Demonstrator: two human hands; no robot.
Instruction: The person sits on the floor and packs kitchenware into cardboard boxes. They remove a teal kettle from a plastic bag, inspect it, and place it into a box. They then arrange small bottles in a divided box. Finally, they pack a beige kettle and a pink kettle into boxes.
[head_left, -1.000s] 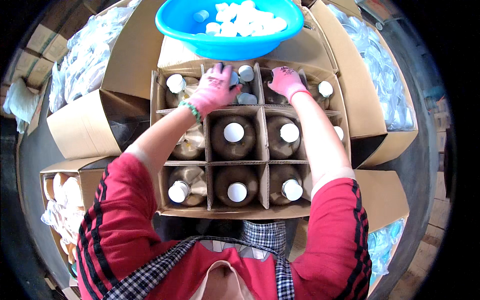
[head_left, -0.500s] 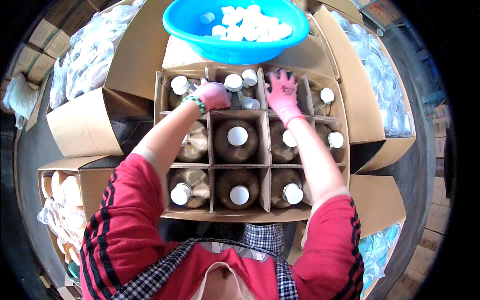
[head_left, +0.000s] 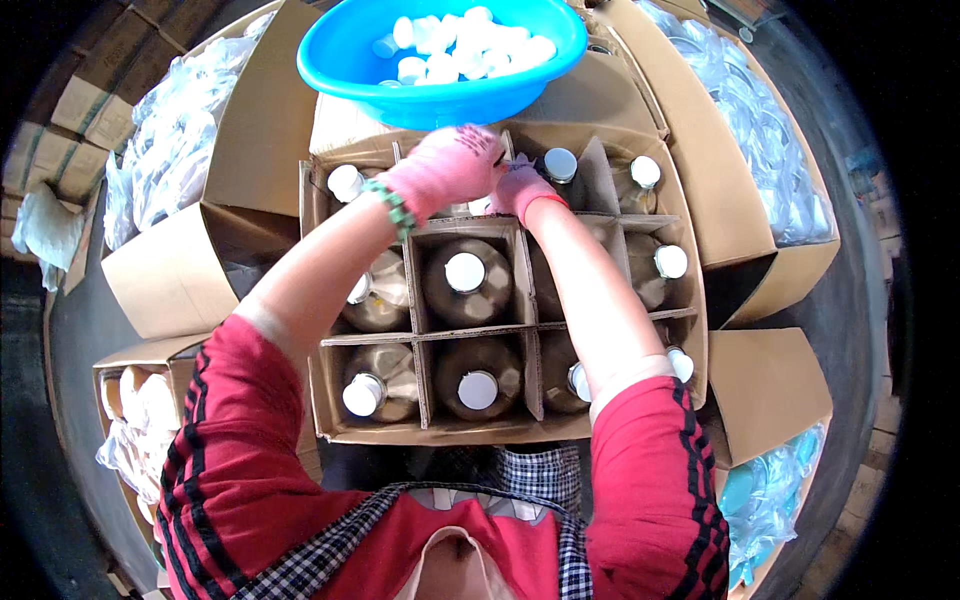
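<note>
Both hands have moved in from the outer cells and now meet over the back-middle cell. Left hand (head_left: 447,168) and right hand (head_left: 520,185) touch, fingers curled on something there; can't tell if clamped. Bottle (head_left: 468,208) beneath is mostly hidden. Basin (head_left: 440,60) overhangs close above, divider (head_left: 530,270) walls tight; little room.

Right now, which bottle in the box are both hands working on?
The bottle in the middle of the far row, hidden under the left hand and right hand; the others stand untouched, white caps showing.
</note>
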